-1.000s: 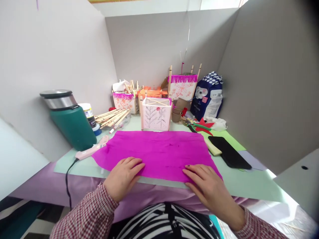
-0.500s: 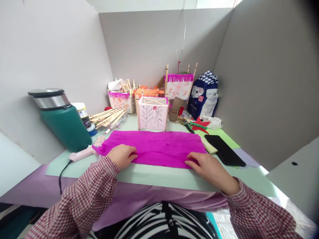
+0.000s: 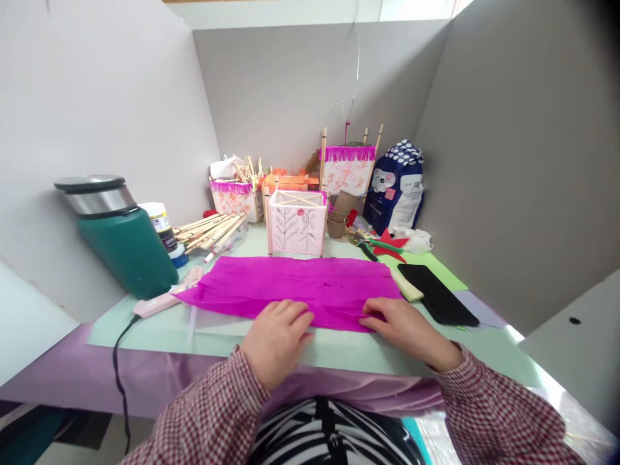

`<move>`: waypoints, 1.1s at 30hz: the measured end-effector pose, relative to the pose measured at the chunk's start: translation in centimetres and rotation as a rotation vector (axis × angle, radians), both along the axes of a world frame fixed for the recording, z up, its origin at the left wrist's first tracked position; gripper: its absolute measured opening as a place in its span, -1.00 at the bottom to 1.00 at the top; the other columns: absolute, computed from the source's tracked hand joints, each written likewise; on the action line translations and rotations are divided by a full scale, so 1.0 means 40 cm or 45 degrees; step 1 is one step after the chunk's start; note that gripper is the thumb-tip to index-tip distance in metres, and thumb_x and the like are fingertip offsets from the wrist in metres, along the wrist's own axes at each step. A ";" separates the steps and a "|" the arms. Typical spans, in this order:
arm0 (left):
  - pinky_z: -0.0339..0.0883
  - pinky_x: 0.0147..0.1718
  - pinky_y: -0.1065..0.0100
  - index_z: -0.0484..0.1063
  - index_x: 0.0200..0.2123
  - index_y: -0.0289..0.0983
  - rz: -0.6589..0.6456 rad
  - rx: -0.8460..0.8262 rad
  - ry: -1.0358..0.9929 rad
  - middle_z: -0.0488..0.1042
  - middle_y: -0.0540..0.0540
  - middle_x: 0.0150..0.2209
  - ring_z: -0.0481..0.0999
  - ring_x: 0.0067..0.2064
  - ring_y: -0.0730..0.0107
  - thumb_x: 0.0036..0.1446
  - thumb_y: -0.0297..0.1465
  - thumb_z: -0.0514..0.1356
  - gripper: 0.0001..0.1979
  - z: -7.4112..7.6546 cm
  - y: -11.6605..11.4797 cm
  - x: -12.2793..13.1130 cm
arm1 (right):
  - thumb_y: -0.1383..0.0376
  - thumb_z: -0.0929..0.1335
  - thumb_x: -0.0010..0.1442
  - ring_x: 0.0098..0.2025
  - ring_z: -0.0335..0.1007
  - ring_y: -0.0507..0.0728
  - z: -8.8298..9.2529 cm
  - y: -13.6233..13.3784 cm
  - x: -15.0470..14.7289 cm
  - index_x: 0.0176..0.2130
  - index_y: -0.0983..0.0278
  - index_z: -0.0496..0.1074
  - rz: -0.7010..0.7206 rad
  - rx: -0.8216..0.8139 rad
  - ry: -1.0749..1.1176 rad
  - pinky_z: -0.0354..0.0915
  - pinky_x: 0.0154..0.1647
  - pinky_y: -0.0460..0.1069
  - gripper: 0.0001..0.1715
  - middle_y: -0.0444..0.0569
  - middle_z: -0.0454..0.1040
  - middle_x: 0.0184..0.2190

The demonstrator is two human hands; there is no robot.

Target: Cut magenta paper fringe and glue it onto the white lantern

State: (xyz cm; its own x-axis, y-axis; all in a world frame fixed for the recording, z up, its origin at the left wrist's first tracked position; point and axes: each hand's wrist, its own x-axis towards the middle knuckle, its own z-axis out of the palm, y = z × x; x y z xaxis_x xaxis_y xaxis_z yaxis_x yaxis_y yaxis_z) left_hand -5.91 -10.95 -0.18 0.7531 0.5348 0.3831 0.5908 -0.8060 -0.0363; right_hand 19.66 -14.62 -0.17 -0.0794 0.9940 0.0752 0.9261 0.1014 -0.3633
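Note:
A wide strip of magenta crepe paper lies across the pale green work surface in front of me, its lower left corner lifted a little. My right hand pinches the near edge towards the right end, thumb and fingers together. At the middle of that same edge is my left hand, fingers curled and closed on the paper; its fingertips are partly hidden. Just behind the strip stands a white box lantern with drawn branches, a red flower and wooden stick corners.
At left are a green flask, a pink glue gun with a black cord, and a bundle of wooden sticks. On the right lie a black phone, green-handled pliers and a red paper star. Grey partitions enclose the desk.
My left hand has moved right along the near edge, from the left part of the paper to its middle. The paper's left corner now spreads out more. My right hand stays in place.

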 end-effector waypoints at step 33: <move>-0.11 0.17 -0.07 0.10 0.22 -0.18 -0.052 0.018 0.149 0.09 -0.11 0.25 0.05 0.25 0.11 0.18 -0.13 -0.01 -0.43 -0.127 -0.031 0.088 | 0.16 0.26 0.21 -0.23 0.35 0.20 0.013 -0.121 0.052 -0.29 0.31 0.39 -0.631 0.469 -0.499 0.18 -0.29 0.04 -0.73 0.05 0.43 -0.34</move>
State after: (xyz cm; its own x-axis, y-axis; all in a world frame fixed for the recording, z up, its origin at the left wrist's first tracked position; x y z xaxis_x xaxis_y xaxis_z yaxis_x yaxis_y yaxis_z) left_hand -2.40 -12.18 -5.26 0.8140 0.4982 0.2986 0.5488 -0.8281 -0.1143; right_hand 21.75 -19.46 0.33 0.2834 0.8358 0.4703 0.9501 -0.3114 -0.0192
